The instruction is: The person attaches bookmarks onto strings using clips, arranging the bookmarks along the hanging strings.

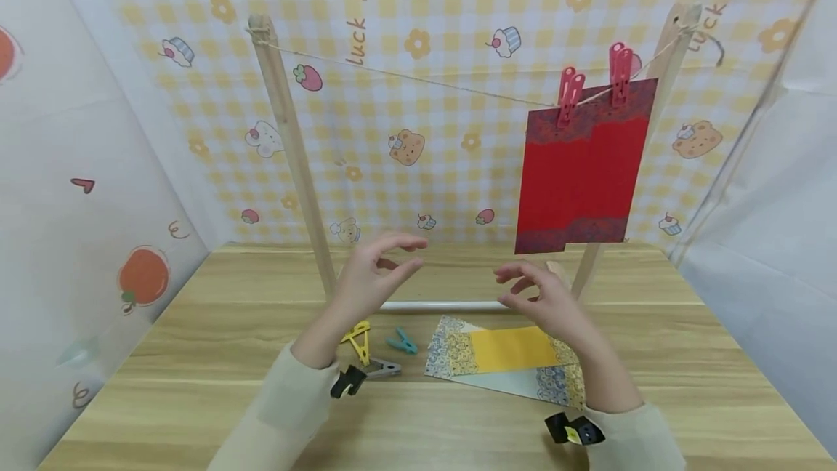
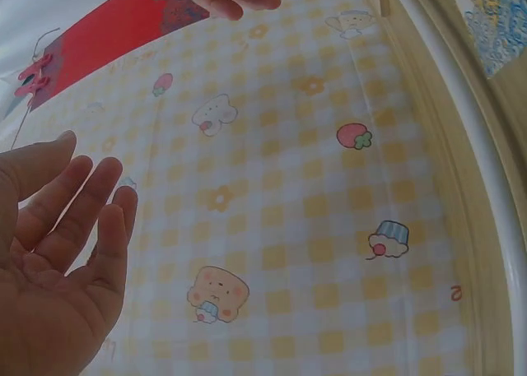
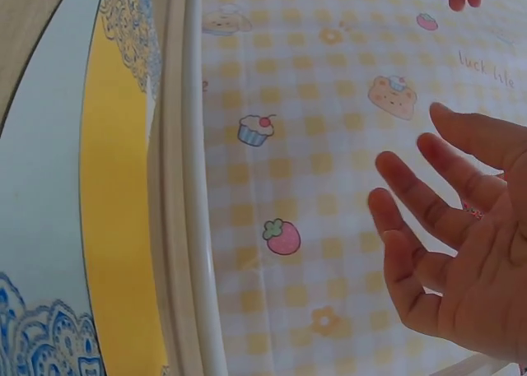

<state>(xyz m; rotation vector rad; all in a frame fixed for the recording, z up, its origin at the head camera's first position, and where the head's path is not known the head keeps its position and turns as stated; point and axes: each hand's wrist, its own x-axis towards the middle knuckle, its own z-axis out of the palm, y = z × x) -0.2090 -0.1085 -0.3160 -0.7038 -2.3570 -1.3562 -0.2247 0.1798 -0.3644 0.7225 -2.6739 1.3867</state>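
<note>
Before a checked backdrop (image 1: 451,13) printed "luck life", the left hand (image 1: 375,275) and right hand (image 1: 539,295) hover, fingers loosely spread; red paper (image 1: 582,176) hangs pegged on string (image 1: 425,81), yellow paper (image 1: 511,349) lies on the wood-grain table (image 1: 196,355).

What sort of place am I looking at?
Probably a small indoor craft or filming booth: a wood-grain table, a cartoon-print backdrop and a string tied between two wooden posts.

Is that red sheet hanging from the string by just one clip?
No, the head view shows two pink clips holding the top edge of the red sheet to the string.
</note>
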